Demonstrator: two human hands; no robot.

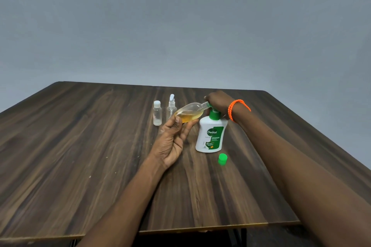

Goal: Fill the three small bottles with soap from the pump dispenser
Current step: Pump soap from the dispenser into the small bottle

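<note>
**Bottle held sideways at the pump spout**

While the white pump dispenser (211,136) stood upright on the dark wooden table (80,136), the left hand (172,142) held a clear small bottle (189,114) tipped almost on its side, its neck meeting the green spout (210,106). The bottle's rounded base lay in the fingertips, the thumb (176,124) curled over its near side and the other fingers cupped beneath it; amber soap pooled along its lower wall. The right hand (218,100), an orange bracelet (236,109) on its wrist, rested on top of the pump head, fingers bent down over it; whether they pinched the bottle's neck as well could not be told. Behind the held bottle stood two more clear bottles, well apart from both hands: a capped bottle (157,113) on the left and a spray-top bottle (171,107) just beside it. A loose green cap (222,159) lay near the dispenser's base on the near side.
</note>
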